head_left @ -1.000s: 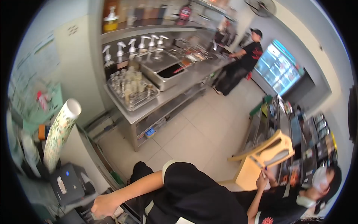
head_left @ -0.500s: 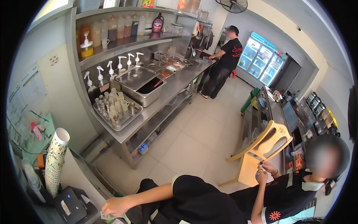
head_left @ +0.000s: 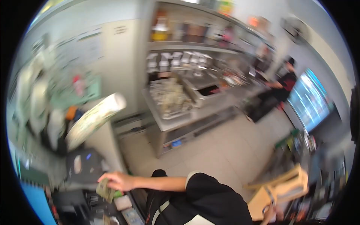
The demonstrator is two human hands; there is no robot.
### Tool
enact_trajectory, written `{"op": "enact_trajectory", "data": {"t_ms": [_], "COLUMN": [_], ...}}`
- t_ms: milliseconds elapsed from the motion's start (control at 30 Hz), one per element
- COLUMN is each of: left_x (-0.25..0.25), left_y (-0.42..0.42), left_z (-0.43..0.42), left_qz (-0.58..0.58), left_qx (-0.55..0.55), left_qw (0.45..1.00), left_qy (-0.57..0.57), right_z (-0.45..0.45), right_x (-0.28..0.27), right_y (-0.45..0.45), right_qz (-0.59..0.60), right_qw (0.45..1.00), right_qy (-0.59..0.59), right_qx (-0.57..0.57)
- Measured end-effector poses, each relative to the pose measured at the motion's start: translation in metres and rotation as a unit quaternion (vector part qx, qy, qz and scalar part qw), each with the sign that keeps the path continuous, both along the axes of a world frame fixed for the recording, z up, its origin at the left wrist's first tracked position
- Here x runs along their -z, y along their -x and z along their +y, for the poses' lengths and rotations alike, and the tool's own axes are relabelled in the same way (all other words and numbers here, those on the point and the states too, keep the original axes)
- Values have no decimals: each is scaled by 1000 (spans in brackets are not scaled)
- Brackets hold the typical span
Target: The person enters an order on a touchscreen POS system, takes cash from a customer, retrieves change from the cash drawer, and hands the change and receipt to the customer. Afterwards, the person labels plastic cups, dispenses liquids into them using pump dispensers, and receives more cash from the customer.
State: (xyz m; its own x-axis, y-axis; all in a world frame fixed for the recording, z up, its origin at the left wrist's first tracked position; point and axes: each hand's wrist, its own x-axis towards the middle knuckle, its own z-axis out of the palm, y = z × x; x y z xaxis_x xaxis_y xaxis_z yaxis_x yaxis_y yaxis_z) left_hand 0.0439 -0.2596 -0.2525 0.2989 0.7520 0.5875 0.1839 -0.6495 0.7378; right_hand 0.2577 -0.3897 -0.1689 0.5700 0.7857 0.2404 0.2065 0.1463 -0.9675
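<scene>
My right hand (head_left: 118,181) reaches left from a black sleeve with pale trim. It pinches a greenish-brown banknote (head_left: 105,190) between thumb and fingers. The note hangs above an open cash drawer (head_left: 93,200) with dark compartments. Nearby in the drawer are paper notes (head_left: 132,216) and a pale pinkish item (head_left: 122,203). My left hand does not show.
A black printer (head_left: 85,168) stands beside a leaning stack of patterned cups (head_left: 95,118). Beyond are a steel counter (head_left: 161,122) with pump bottles, a person in black (head_left: 275,90) and a bright fridge (head_left: 309,99). At right are a wooden chair (head_left: 257,202) and another person's hand (head_left: 269,214).
The view has swung left, showing more of the drawer. My right hand has lifted, with the banknote now plainly visible in it. The co-worker at right is mostly out of frame.
</scene>
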Motion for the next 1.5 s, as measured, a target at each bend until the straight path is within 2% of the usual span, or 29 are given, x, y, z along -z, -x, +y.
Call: {"op": "enact_trajectory", "data": {"t_ms": [33,67,100,133,200,267,333,400,467,533,700,833,967,1100,1233,1333,1467,1500], "left_x": [3,1,9,17,-10,-10,-10,-18,-19,-14,-30,-27,-26,-22,-31,-37,-36,-35], "left_y": [14,30,40,49,38,38,44,49,51,58,49,47,49,56,58,55,57,58], "left_z": [-1,-3,-8,-15,-31,-38,-42,-56,-63,-64,-73,-79,-80,-74,-70,-70,-74,-75], "left_qz": [-8,-15,-24,-33,-38,-130,-120,-130,-159,-175,-195,-206,-222,-255,-238,-228,-211,-204], "left_qx": [-13,-36,-45,-55,-123,-143,-193,-233,-275,-305,-345,-356,-366,-356,-351,-348,-344,-341], "left_qw": [999,998,993,986,989,964,955,942,926,912,892,881,868,868,877,886,889,892], "left_qy": [31,57,106,155,80,182,192,204,201,211,217,234,252,233,229,207,216,217], "right_z": [23,41,54,69,105,141,193,217,259,293,358,378,379,373,375,382,371,374], "right_x": [19,19,24,9,6,-38,-63,-119,-137,-149,-143,-133,-130,-136,-136,-131,-140,-134], "right_y": [-9,-11,-16,-23,-37,-49,-63,-61,-58,-40,-9,-3,2,6,7,5,9,7], "right_qz": [-115,-120,-46,-97,-108,-175,-189,-224,-327,-362,-440,-408,-386,-359,-352,-396,-372,-370], "right_qw": [987,984,997,989,985,977,974,967,934,913,888,906,914,924,926,908,919,917], "right_qy": [-112,-129,-50,-107,-120,-105,-98,-40,-55,-73,-76,-72,-91,-51,-52,-84,-57,-85], "right_qx": [25,33,-22,-16,-53,-65,-74,-111,-135,-176,-114,-81,-88,-117,-125,-102,-120,-122]}}
